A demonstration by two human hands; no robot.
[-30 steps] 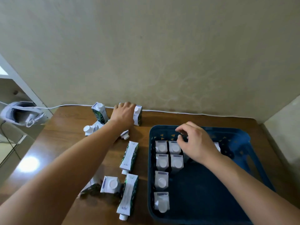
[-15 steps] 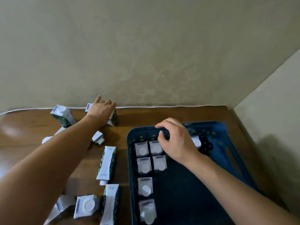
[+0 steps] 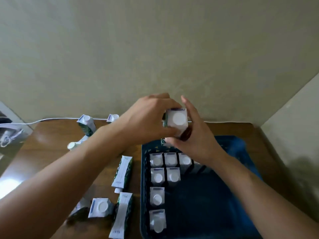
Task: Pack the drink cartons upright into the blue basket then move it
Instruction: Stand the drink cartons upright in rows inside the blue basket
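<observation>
You hold one white-capped green drink carton (image 3: 177, 121) upright above the far-left corner of the blue plastic basket (image 3: 238, 149). Your left hand (image 3: 148, 119) clamps its left side; your right hand (image 3: 193, 135) cups its right side and base. Seven cartons (image 3: 157, 178) stand upright inside. More cartons (image 3: 122, 171) lie on the brown wooden table (image 3: 51, 152) left of it.

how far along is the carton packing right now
Partly done. Seven cartons clearly stand upright along the left and far side of the blue basket; more may hide under the right arm. In hand: the left hand and right hand hold one carton above the basket's far edge. Left: several cartons on the table, such as a lying carton, then moving the basket.
</observation>
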